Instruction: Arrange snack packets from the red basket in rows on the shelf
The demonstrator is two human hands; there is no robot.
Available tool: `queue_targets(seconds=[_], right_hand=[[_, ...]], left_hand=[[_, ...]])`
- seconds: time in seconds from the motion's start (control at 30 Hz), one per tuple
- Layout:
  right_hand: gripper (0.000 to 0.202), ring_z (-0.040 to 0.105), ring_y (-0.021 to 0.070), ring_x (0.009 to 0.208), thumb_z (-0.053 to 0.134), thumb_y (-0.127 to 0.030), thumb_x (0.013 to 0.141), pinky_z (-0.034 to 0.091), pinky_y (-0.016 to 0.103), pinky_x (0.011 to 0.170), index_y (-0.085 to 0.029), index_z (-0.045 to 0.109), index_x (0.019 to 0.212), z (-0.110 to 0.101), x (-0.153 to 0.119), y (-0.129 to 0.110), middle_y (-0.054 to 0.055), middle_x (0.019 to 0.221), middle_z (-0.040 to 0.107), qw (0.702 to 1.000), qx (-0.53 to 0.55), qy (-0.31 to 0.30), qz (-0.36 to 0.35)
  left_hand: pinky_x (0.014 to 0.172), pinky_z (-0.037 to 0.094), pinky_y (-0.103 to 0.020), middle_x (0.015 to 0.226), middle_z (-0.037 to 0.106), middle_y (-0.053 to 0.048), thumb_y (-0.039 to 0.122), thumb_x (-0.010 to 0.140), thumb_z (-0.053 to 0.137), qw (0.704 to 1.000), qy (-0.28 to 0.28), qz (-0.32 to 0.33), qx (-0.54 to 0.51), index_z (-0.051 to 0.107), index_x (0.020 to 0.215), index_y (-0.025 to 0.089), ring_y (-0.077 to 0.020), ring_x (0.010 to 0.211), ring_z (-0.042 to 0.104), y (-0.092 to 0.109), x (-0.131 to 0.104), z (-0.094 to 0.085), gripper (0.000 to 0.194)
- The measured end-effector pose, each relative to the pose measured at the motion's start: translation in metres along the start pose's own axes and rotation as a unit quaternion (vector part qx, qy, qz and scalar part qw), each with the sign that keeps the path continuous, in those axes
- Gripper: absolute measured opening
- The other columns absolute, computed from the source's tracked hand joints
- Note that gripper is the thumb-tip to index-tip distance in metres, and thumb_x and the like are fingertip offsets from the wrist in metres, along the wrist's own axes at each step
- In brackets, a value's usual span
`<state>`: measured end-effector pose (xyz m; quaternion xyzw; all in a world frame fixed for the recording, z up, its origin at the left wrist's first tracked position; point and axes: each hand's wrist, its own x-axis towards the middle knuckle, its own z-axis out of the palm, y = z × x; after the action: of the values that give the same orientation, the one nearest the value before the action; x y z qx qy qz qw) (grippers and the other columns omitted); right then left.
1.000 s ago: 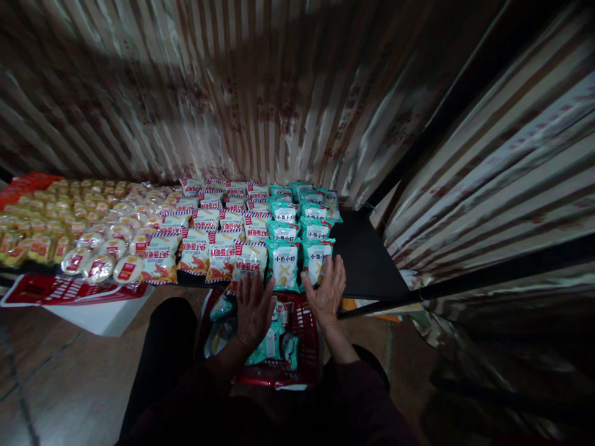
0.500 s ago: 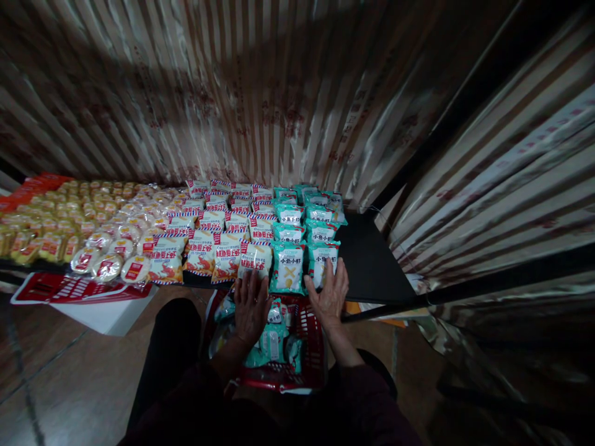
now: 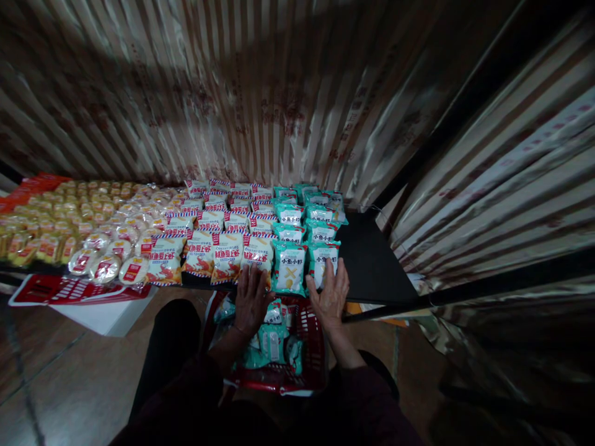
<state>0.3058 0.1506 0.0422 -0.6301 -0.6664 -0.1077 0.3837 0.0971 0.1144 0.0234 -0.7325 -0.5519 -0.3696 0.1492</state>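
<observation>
My left hand (image 3: 251, 300) is open, its fingertips against the lower edge of a white and orange snack bag (image 3: 257, 253) in the front row. Spread fingers of my right hand (image 3: 330, 294) rest on the front of a teal snack bag (image 3: 322, 262), the last of its row on the right. Another teal bag (image 3: 289, 269) stands between the two hands. Below my hands sits a red shopping basket (image 3: 313, 347) between my knees, with several teal packets (image 3: 273, 342) inside, partly hidden by my left forearm.
On the black shelf (image 3: 372, 260), rows of white bags run left to round white packaged cakes (image 3: 105, 269) and yellow packaged pastries (image 3: 49, 248). A striped curtain (image 3: 260, 93) hangs behind. Dark metal bars (image 3: 493, 282) frame the right. A white box (image 3: 105, 316) stands under the shelf.
My left hand has shifted slightly right and its fingers have moved lower on the white bag, showing more of its front. My right hand stays nearly still on the teal bag.
</observation>
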Motion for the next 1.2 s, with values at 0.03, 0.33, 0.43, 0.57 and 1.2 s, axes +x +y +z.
queue_targets(seconds=[0.03,0.33,0.43,0.57,1.2], right_hand=[[0.066,0.030,0.0356,0.136,0.048,-0.048,0.090,0.037,0.056,0.101,-0.018,0.029,0.146,0.000,0.000,0.000,0.021,0.150,0.028,1.000,0.000,0.001,0.000],[0.066,0.031,0.0353,0.136,0.050,-0.045,0.090,0.037,0.056,0.101,-0.017,0.029,0.146,0.002,0.000,0.002,0.022,0.150,0.028,1.000,0.002,0.014,-0.016],[0.065,0.029,0.0347,0.136,0.048,-0.044,0.091,0.037,0.056,0.101,-0.018,0.027,0.147,0.001,0.001,0.002,0.021,0.151,0.027,1.000,0.005,0.007,-0.015],[0.064,0.030,0.0349,0.136,0.048,-0.043,0.091,0.037,0.056,0.101,-0.019,0.027,0.147,0.000,0.001,0.001,0.021,0.151,0.027,1.000,0.005,0.004,-0.014],[0.064,0.030,0.0346,0.136,0.046,-0.044,0.092,0.036,0.055,0.101,-0.018,0.027,0.146,0.002,0.001,0.000,0.021,0.151,0.027,1.000,0.002,-0.002,-0.008]], left_hand=[[0.109,0.036,-0.052,0.157,0.014,-0.015,0.033,0.091,0.053,1.000,-0.001,0.003,-0.003,0.016,0.150,0.019,-0.0336,0.145,0.012,-0.001,0.000,0.000,0.071],[0.112,0.030,-0.051,0.158,0.005,-0.012,0.026,0.094,0.044,1.000,0.004,-0.005,-0.011,0.007,0.151,0.015,-0.0311,0.146,0.006,0.005,0.008,0.008,0.069],[0.115,0.023,-0.053,0.157,0.012,-0.014,0.026,0.093,0.044,1.000,-0.008,-0.009,0.001,0.009,0.151,0.013,-0.0309,0.145,0.007,0.006,0.008,0.008,0.069],[0.117,0.016,-0.053,0.155,0.021,-0.016,0.028,0.093,0.043,1.000,-0.026,-0.001,0.011,0.011,0.150,0.012,-0.0293,0.145,0.011,0.003,0.007,0.007,0.068],[0.116,0.017,-0.055,0.154,0.022,-0.018,0.031,0.092,0.046,0.999,-0.039,-0.002,0.022,0.009,0.150,0.011,-0.0299,0.145,0.012,0.007,0.014,0.007,0.071]])
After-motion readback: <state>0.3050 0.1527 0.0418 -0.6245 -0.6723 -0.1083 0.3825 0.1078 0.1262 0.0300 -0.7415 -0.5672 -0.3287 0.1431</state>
